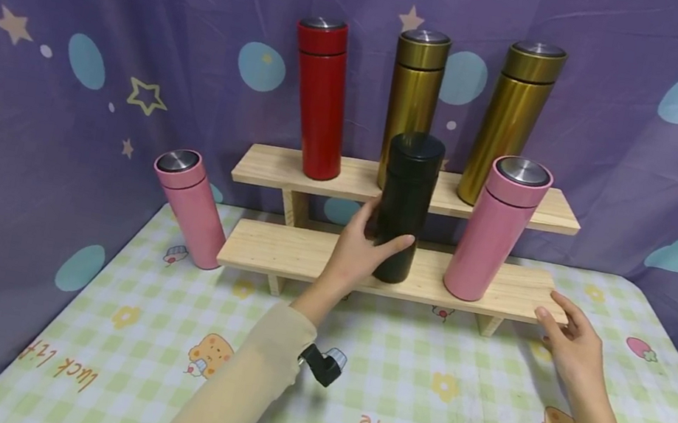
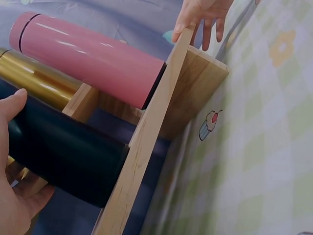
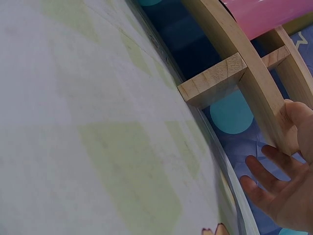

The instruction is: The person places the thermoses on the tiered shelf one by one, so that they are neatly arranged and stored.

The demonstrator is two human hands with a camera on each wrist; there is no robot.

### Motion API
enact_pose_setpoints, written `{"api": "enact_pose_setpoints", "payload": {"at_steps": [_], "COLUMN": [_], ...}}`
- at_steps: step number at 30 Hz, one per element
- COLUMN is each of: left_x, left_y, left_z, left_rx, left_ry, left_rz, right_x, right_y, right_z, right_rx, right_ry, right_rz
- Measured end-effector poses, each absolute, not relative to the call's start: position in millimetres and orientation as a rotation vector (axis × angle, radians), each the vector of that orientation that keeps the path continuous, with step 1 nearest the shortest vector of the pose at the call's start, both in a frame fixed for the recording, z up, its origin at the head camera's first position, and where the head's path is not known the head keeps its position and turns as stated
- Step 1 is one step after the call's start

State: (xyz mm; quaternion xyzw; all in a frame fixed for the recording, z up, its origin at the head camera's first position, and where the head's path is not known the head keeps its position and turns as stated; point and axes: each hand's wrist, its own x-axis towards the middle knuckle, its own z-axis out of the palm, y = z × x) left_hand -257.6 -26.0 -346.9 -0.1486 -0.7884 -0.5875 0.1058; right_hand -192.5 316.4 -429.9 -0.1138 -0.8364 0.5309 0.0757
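My left hand point(image 1: 354, 253) grips a black thermos bottle point(image 1: 407, 197) around its lower half, thumb across the front. The bottle stands upright on the lower board point(image 1: 286, 247) of a two-tier wooden shelf, its base close to the front edge. At that board's right end, my right hand point(image 1: 576, 352) holds the corner between thumb and index finger; the other fingers point(image 3: 264, 174) spread loosely below. A pink thermos bottle point(image 1: 499, 231) stands on the same board, between the black bottle and my right hand.
On the upper board point(image 1: 351, 180) stand a red bottle point(image 1: 322, 104), a gold bottle point(image 1: 413, 97) and another gold bottle point(image 1: 512, 121). A second pink bottle point(image 1: 193, 213) stands on the checked tablecloth point(image 1: 308, 393), left of the shelf. A purple curtain point(image 1: 178, 5) hangs behind.
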Motion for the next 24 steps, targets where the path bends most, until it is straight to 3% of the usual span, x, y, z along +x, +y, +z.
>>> {"api": "enact_pose_setpoints", "payload": {"at_steps": [13,20,24], "left_x": [-248,-216,-214], "left_y": [-49,-66,-76], "left_z": [-351,-322,-324], "left_rx": [-0.485,-0.479,-0.474], "left_ry": [-2.199,-2.221,-2.212], "left_rz": [-1.793,-1.817,-1.788], "right_x": [-192,-192,-191], "right_y": [316,316,317], "right_z": [-430,-430,-430], "right_rx": [-0.319,-0.319,-0.314], "right_ry": [-2.484,-2.484,-2.485], "right_rz": [1.626,1.628,1.630]}}
